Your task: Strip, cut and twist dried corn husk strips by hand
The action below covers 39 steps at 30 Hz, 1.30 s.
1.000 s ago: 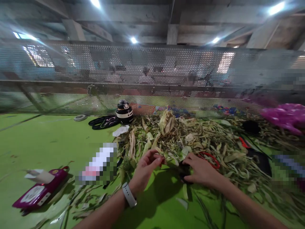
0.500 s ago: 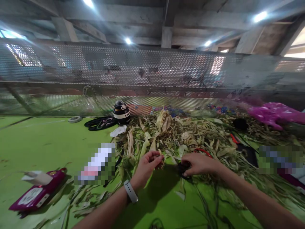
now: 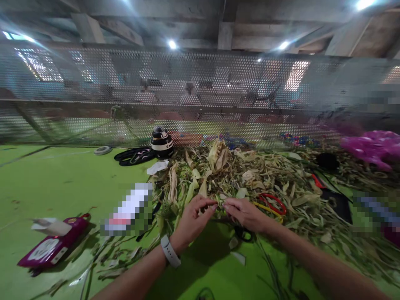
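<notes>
My left hand (image 3: 195,214), with a pale watch band on its wrist, is closed in a pinch with thumb and forefinger together. A small gap to the right, my right hand (image 3: 245,213) is also closed in a pinch, its fingertips facing the left ones. Whatever is between the fingertips is too small to make out. Just under my right hand lies a black looped handle (image 3: 244,234) on the green table. Dry corn husks (image 3: 217,156) are heaped directly beyond both hands. Red handle loops (image 3: 275,204) and a yellow loop (image 3: 270,211) rest in the husks beside my right wrist.
A black-and-white bottle (image 3: 161,143) stands behind the pile, beside a black coiled strap (image 3: 134,156) and a tape roll (image 3: 103,150). A magenta tissue pack (image 3: 54,246) lies at left. Pink plastic (image 3: 375,148) sits at far right. A perforated metal screen (image 3: 200,93) closes the back.
My right hand has left the black handle and moved left, close to my left hand. The red and yellow loops now show more fully. The view has shifted slightly.
</notes>
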Available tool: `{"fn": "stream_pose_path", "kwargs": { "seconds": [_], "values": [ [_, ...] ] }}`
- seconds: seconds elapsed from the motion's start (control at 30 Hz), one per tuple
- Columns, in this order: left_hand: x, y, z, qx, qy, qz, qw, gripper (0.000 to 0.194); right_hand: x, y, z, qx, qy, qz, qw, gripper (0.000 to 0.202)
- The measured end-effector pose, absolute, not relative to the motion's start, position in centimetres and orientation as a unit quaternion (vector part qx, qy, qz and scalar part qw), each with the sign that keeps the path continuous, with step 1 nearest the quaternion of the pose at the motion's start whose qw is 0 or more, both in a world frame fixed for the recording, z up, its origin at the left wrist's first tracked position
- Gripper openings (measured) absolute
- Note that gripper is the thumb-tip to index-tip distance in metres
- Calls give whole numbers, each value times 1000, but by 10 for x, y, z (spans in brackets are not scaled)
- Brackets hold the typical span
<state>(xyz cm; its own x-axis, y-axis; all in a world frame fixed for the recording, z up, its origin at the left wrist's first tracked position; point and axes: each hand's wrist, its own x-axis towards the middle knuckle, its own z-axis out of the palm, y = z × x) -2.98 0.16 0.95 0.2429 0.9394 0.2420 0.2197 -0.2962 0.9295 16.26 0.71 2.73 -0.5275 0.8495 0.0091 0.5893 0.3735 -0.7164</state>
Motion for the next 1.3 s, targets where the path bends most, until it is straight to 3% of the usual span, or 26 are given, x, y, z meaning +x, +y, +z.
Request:
{"fn": "stream_pose_path", "kwargs": {
  "seconds": [0.07,0.13,0.3,0.5,0.73,0.83,1.03,1.3],
  "values": [
    [-33,1,11,731,431,438,296,20,165,6,29,-446,-764,418,204,31],
    [-33,0,12,754,415,430,273,20,165,5,33,-447,-708,503,213,30],
    [-29,-3,8,693,357,341,526,27,167,0,41,-455,-644,577,214,28],
    [-30,-7,10,617,285,326,656,23,171,-1,35,-401,-630,623,231,28],
    [-31,-3,5,577,335,330,668,35,172,-4,41,-434,-629,580,282,36],
    [-31,-2,5,560,344,332,677,36,174,-6,46,-437,-681,508,296,46],
    [-26,-3,9,549,359,333,677,40,169,-7,41,-411,-814,300,281,43],
    [-29,8,10,503,383,347,693,46,172,7,38,-506,-549,529,403,44]
  ]
}}
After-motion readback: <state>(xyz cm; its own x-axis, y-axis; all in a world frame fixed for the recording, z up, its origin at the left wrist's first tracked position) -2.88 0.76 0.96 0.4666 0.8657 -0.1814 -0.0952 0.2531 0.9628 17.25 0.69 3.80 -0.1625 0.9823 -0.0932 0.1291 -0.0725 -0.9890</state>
